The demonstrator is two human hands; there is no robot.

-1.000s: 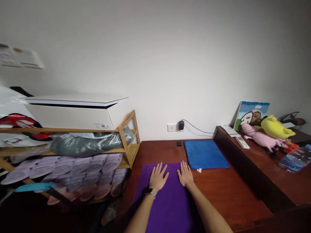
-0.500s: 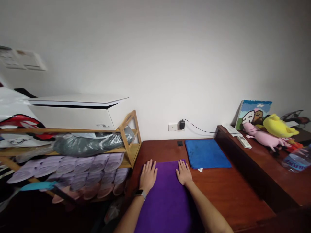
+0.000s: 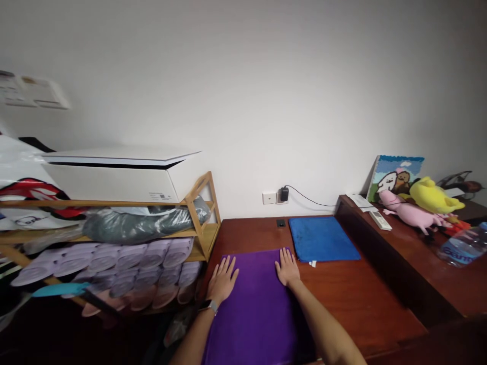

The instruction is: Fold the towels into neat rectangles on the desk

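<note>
A purple cloth (image 3: 258, 309) lies spread on the reddish-brown wooden table (image 3: 365, 299), its far edge running between my hands. My left hand (image 3: 221, 281) rests flat over the cloth's left edge, fingers apart, with a watch (image 3: 208, 305) on that wrist. At the far right corner, my right hand (image 3: 287, 268) lies palm down on the purple cloth, fingers stretched out. Beyond and to the right of that hand is a flat blue cloth (image 3: 323, 238) with a small white tag. The near end of the purple cloth runs out of view.
On the left stands a wooden rack (image 3: 207, 238) with a white box (image 3: 114, 177) and several lilac slippers (image 3: 148, 253). A raised ledge at right holds a pink plush toy (image 3: 409, 213), a remote control (image 3: 380, 220) and a plastic bottle (image 3: 462, 246). A black charger (image 3: 284, 193) sits in the wall socket.
My left hand has slid left and slightly nearer, to the cloth's left edge. The right hand stays at about the same corner.
</note>
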